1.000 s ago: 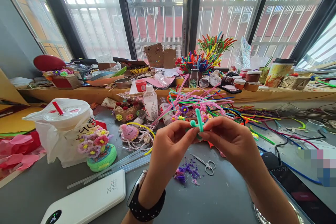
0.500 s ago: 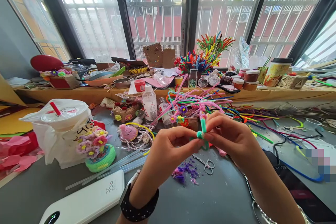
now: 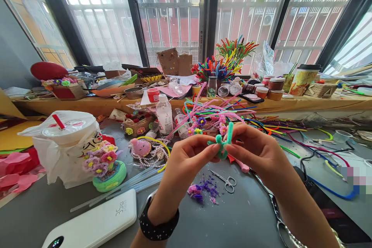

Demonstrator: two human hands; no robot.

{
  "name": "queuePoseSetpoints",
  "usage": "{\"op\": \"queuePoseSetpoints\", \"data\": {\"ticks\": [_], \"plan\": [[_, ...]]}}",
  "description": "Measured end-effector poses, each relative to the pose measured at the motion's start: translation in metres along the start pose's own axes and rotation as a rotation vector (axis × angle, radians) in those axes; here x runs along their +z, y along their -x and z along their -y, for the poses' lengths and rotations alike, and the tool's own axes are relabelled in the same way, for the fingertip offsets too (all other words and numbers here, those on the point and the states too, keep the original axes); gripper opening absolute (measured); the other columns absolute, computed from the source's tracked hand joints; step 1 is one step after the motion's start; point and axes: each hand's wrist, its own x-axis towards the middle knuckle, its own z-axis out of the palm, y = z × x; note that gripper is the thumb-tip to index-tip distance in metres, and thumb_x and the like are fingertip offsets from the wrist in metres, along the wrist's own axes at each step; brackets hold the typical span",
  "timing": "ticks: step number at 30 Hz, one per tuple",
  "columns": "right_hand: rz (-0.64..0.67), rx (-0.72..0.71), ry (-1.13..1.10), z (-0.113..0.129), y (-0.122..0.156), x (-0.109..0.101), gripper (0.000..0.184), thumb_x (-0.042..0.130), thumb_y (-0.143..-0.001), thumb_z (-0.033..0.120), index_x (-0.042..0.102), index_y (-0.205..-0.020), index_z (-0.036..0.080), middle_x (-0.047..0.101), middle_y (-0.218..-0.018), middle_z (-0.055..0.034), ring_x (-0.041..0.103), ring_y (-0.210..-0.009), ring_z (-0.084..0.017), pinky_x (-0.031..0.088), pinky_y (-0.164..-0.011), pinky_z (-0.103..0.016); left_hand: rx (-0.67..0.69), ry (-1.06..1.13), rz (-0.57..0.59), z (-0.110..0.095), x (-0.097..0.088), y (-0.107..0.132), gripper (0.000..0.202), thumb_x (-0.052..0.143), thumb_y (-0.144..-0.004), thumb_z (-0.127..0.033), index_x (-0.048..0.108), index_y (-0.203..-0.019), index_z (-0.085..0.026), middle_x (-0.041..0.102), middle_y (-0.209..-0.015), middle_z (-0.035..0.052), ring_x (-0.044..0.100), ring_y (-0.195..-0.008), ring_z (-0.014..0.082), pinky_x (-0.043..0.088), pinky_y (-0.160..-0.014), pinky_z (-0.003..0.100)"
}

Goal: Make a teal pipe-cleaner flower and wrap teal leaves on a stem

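Observation:
A green pipe cleaner [image 3: 222, 149], bent into a small looped shape, is pinched between both hands above the table. My left hand [image 3: 195, 155] grips its left side with thumb and forefinger. On its right side, my right hand [image 3: 252, 148] has thumb and fingers closed, and one straight end points up beside the fingers. Part of the loop is hidden behind the fingertips. Small scissors [image 3: 225, 181] lie just below the hands, beside a scatter of purple and pink fuzz clippings [image 3: 205, 190].
At left stand a bagged drink cup [image 3: 69, 139], a fuzzy flower pot [image 3: 109, 176] and a white power bank [image 3: 95, 221]. A phone [image 3: 334, 209] and larger scissors [image 3: 280, 217] lie near my right forearm. Behind are bottles [image 3: 164, 114] and a heap of pink pipe cleaners [image 3: 209, 108].
The green pipe cleaner has been turned in my fingers; its straight end now rises further right, and the small knob shows higher. My left hand has shifted slightly.

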Motion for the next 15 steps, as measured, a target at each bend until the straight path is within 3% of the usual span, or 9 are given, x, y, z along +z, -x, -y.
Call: {"op": "queuePoseSetpoints", "data": {"ticks": [4,8,12,15], "plan": [[0.058,-0.048,0.157,0.006,0.000,-0.008,0.007,0.062,-0.071,0.024,0.061,-0.077,0.020,0.047,-0.078,-0.0010,0.046,-0.062,-0.010,0.040,-0.049,-0.021,-0.002,-0.022,0.004,0.002,0.001,0.000,0.010,0.069,-0.060,-0.020,0.067,-0.068,-0.013,0.064,-0.059,-0.0006,0.056,-0.053,0.0076,0.047,-0.053,0.016],[0.030,-0.113,0.245,0.007,0.000,-0.009,0.003,0.065,-0.068,0.023,0.065,-0.070,0.021,0.048,-0.076,-0.0013,0.049,-0.069,-0.012,0.043,-0.057,-0.023,-0.006,-0.040,0.036,0.001,0.001,0.000,0.010,0.068,-0.061,-0.019,0.068,-0.069,-0.012,0.063,-0.056,0.0000,0.054,-0.051,0.0064,0.045,-0.052,0.014],[0.015,-0.072,0.087,0.001,-0.001,-0.005,0.005,0.066,-0.067,0.025,0.064,-0.069,0.020,0.052,-0.093,-0.0047,0.053,-0.081,-0.015,0.047,-0.061,-0.025,-0.027,-0.040,0.061,0.000,0.000,0.001,0.010,0.068,-0.061,-0.017,0.068,-0.069,-0.013,0.063,-0.057,-0.0005,0.054,-0.050,0.0063,0.045,-0.052,0.015],[0.012,-0.040,-0.037,-0.004,-0.002,-0.001,0.005,0.065,-0.068,0.023,0.063,-0.071,0.019,0.056,-0.089,-0.0036,0.055,-0.079,-0.015,0.049,-0.061,-0.025,-0.016,-0.042,0.039,-0.002,0.000,0.001,0.010,0.068,-0.060,-0.017,0.067,-0.069,-0.014,0.063,-0.058,-0.0012,0.055,-0.051,0.0070,0.046,-0.052,0.015]]}}
